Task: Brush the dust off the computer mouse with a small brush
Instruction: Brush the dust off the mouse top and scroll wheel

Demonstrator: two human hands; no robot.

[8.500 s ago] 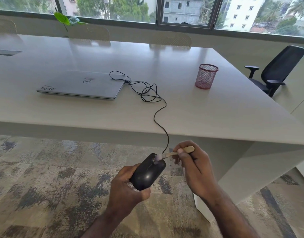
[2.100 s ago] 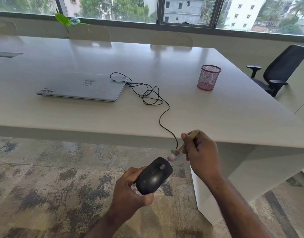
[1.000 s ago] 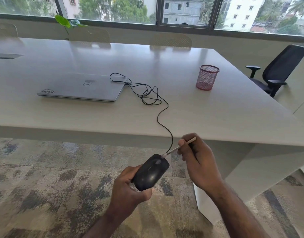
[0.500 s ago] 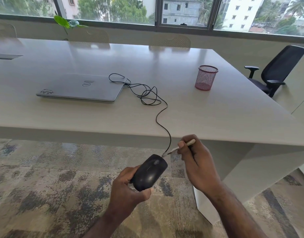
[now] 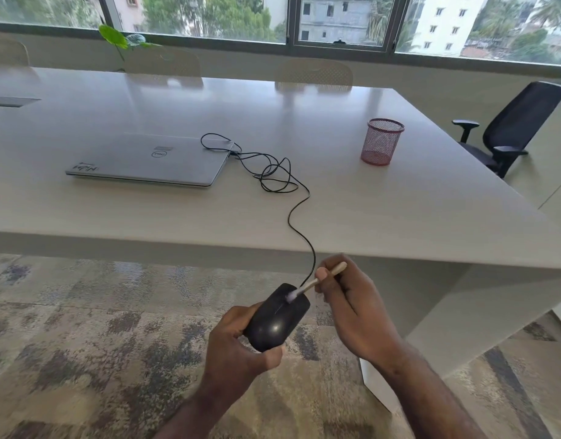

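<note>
Head view: brushing the mouse.
Left hand [image 5: 238, 353] fingers wrap the mouse [image 5: 277, 318]; right hand [image 5: 352, 308] fingers pinch the brush [image 5: 317, 282], its tip on the mouse.

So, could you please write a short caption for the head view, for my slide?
Left hand holds a black wired mouse off the table's edge while the right hand brushes its front with a small brush.

White table [image 5: 399, 217], patterned carpet [image 5: 82, 343], windows [image 5: 339, 20]

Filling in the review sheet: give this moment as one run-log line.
step: brushing | left hand: grips black mouse | right hand: pinches small brush | bristles: on mouse front | cable: runs to table
</note>
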